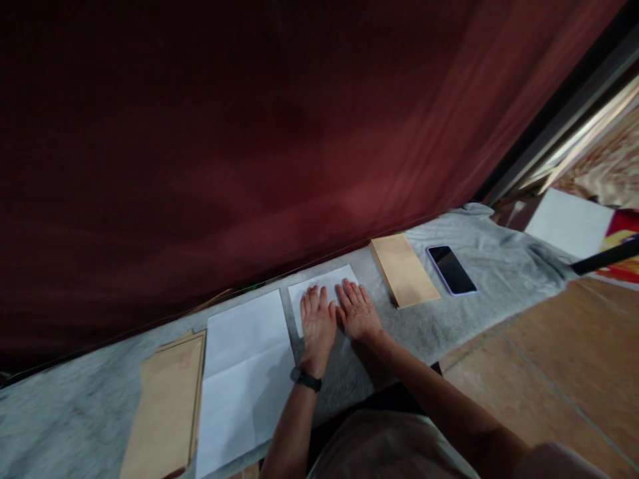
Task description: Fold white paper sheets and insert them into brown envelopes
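A small white sheet of paper (pixel 325 279), apparently folded, lies on the grey cloth under both palms. My left hand (pixel 318 321) rests flat on its left part, fingers stretched out and pointing away from me. Beside it, my right hand (pixel 357 310) is spread flat over the paper's near right part, the thumbs close together. Neither hand grips anything. To the left lies a larger white sheet (pixel 247 386) with a crease across its middle. A stack of brown envelopes (pixel 402 269) sits just right of my right hand.
Another stack of brown envelopes (pixel 164 406) lies at the left. A phone (pixel 452 269) in a pale purple case rests at the right on the grey cloth (pixel 499 266). A dark red curtain-like surface (pixel 299 133) rises behind. Tiled floor (pixel 559 359) shows at the lower right.
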Demonstrator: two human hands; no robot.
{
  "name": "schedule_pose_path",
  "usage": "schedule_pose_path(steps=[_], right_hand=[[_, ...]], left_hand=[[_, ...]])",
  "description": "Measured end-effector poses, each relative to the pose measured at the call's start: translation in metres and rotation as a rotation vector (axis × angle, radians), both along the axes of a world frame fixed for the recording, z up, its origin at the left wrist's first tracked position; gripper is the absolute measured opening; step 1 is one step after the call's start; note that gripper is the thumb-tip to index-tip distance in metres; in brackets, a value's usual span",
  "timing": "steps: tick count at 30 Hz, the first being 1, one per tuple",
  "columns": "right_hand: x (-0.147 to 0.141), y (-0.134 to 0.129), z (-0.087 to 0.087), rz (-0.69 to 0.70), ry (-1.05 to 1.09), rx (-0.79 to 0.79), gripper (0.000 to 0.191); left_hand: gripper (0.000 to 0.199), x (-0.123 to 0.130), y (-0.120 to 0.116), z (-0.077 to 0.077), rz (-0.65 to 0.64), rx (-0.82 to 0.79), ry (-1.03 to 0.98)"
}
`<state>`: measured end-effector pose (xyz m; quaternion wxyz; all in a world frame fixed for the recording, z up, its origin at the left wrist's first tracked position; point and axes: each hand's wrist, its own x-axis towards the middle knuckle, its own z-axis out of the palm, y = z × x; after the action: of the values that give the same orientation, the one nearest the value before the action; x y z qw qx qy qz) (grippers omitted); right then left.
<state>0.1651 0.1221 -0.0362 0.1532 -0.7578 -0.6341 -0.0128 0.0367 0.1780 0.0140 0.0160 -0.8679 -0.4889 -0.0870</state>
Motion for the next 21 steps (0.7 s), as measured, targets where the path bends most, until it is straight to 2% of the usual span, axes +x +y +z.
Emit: schedule_pose_path(steps=[2,7,11,14,17,21], right_hand=[[0.0,0.0,0.0,0.0,-0.005,-0.002,0.06],[0.0,0.0,0.003,-0.017,0.015,0.026,0.056],[0.002,0.012,0.012,-0.013,0.091,0.011,0.051],[0.001,0.027,0.017,0.1,0.114,0.015,0.049],[-0.002,0.038,0.016,0.195,0.087,0.026,0.048],[0.002,0.043,0.013,0.228,0.028,0.021,0.048]], left_hand=[[0.053,0.004,0.0,-0.011,-0.032,-0.024,0.003],[0.059,-0.002,0.005,-0.03,0.063,-0.062,0.02],[0.058,-0.003,0.006,-0.031,0.087,-0.065,0.012],[0.057,-0.002,0.006,-0.032,0.084,-0.088,0.03],[0.057,-0.003,0.007,-0.032,0.086,-0.111,0.068],[0.058,-0.003,0.007,-0.033,0.089,-0.108,0.073]])
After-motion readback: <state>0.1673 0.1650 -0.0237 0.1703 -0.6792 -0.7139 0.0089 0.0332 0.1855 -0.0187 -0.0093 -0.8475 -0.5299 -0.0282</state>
